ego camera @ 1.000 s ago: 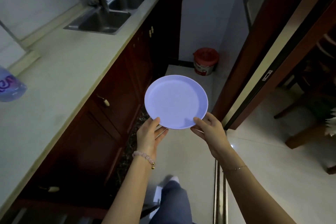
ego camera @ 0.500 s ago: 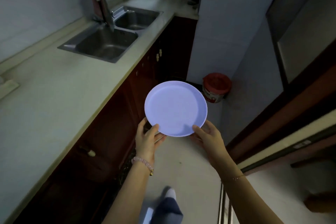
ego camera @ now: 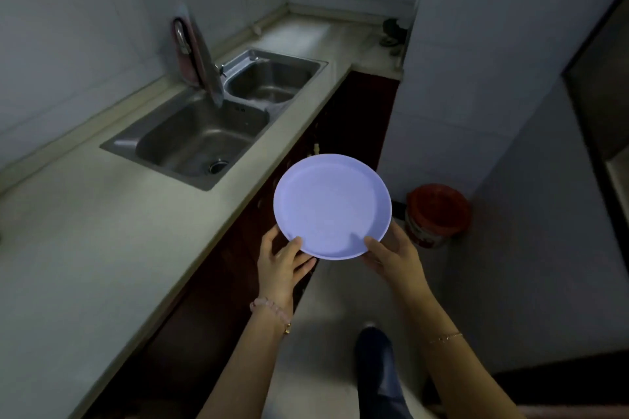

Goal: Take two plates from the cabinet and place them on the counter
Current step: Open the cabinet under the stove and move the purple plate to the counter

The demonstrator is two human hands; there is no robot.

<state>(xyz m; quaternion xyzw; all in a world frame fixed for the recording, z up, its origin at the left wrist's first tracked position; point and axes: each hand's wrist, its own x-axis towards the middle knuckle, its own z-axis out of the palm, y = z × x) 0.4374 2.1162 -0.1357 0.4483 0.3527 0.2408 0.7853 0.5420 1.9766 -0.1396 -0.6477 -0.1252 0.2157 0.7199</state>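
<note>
Lavender plate (ego camera: 332,206) gripped at 7 and 5 o'clock by left hand (ego camera: 279,264) and right hand (ego camera: 396,257) | fingers closed on rim | held beside counter (ego camera: 102,231) edge

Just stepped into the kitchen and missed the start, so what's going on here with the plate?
A person is holding a round lilac plastic plate by its near rim, left hand and right hand on either side. The plate is in the air above the floor, just off the edge of the pale stone counter, which has a steel double sink. Only one plate is visible, and it has not been set down yet.
</note>
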